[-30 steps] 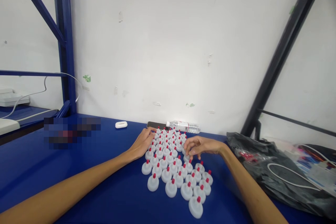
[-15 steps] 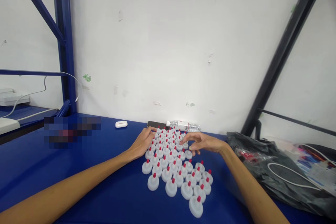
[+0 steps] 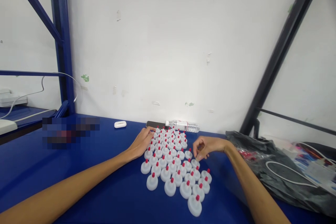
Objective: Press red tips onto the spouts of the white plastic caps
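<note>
Several translucent white caps with red tips (image 3: 170,187) stand in a packed group on the blue table (image 3: 105,196). My left hand (image 3: 143,142) rests against the far left edge of the group, fingertips touching the caps there. At the right edge, my right hand (image 3: 206,148) is closed, thumb and finger pinched on the red tip of one cap (image 3: 195,163); the fingers hide that tip. This cap sits close beside its neighbours.
A clear bottle (image 3: 183,126) lies by the wall next to a dark phone (image 3: 157,125). A white earbud case (image 3: 120,124) is at the back left. To the right lies a black plastic bag (image 3: 278,178) with a white cable.
My right hand has moved right and nearer from above the group, and its fingers have closed on a cap's tip. That cap now sits slightly further left. My left hand has stayed put.
</note>
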The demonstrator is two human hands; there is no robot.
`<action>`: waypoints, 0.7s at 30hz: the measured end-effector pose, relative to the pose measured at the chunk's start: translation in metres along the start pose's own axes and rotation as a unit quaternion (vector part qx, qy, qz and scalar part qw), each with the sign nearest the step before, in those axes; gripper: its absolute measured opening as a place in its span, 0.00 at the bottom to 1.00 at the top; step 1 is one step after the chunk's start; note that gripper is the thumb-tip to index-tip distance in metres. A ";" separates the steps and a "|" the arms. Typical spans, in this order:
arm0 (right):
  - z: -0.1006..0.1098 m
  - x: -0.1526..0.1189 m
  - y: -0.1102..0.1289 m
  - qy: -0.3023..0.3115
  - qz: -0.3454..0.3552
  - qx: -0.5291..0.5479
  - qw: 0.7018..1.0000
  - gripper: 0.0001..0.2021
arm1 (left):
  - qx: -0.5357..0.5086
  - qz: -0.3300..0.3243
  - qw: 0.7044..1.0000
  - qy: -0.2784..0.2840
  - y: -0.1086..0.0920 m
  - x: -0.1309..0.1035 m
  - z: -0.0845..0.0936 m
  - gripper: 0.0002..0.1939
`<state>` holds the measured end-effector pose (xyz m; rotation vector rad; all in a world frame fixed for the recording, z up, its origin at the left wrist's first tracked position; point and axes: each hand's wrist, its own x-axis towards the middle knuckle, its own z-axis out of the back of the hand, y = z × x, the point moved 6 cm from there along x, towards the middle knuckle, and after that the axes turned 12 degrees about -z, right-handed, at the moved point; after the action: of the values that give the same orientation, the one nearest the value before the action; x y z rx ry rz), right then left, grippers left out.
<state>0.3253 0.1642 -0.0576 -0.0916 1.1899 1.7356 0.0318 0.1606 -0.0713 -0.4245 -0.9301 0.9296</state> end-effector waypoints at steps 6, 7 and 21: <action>0.009 0.006 0.003 -0.066 0.026 0.018 0.997 0.18 | -0.003 -0.001 1.000 -0.001 0.002 0.001 -0.001 0.21; 0.011 0.007 0.003 -0.077 0.029 0.018 0.996 0.19 | -0.003 -0.001 1.000 -0.001 0.002 0.000 -0.001 0.21; 0.009 0.010 0.003 -0.061 0.043 0.065 0.995 0.19 | 0.000 0.001 1.000 0.001 -0.002 0.001 -0.001 0.21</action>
<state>0.3218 0.1775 -0.0564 0.1442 1.2284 1.7080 0.0335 0.1603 -0.0697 -0.4257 -0.9274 0.9309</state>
